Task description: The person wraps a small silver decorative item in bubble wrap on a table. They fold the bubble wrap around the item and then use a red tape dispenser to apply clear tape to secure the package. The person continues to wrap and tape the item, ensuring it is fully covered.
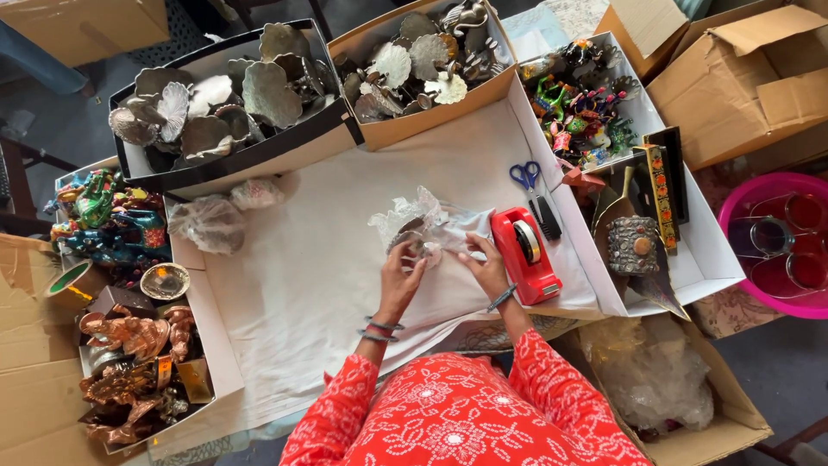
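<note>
Both hands work at the middle of the white-covered surface (328, 259); the left hand (402, 269) and right hand (486, 263) each pinch the crinkled clear plastic wrap (423, 216) around a small silvery metal piece (412, 237), so the wrapping looks half done; closing it likely calls for folding the loose film over; the red tape dispenser (523, 252) sits just beside the right hand; blue-handled scissors (524, 175) lie beyond; boxes of scalloped metal leaves (233, 95) stand farther off.

Metal piece (412, 239): mostly hidden inside clear plastic wrap (423, 220) beside the red tape dispenser (524, 255); shape not discernible. Pink tub (776, 246), right of dispenser: cut by frame edge. Copper figurines (129, 371), far left of dispenser: detail too small.
</note>
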